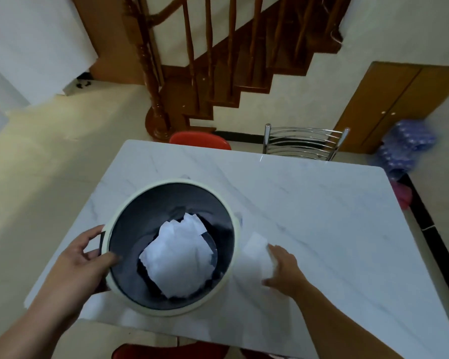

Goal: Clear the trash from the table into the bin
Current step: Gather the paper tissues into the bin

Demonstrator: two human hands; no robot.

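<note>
A round bin [130,203] with a cream rim and dark inside stands on the white marble table [322,216], near its front left. Crumpled white paper [178,257] lies inside the bin. My left hand [81,265] grips the bin's left rim, thumb over the edge. Right of the bin, my right hand [283,268] rests on a white paper tissue [254,250] lying on the table, fingers on it and curling around its right side.
A red stool [200,141] and a chrome-backed chair [303,142] stand at the table's far edge. Another red stool [171,351] is below the near edge. A wooden staircase [218,73] rises behind. A blue patterned bag [405,149] sits at the right.
</note>
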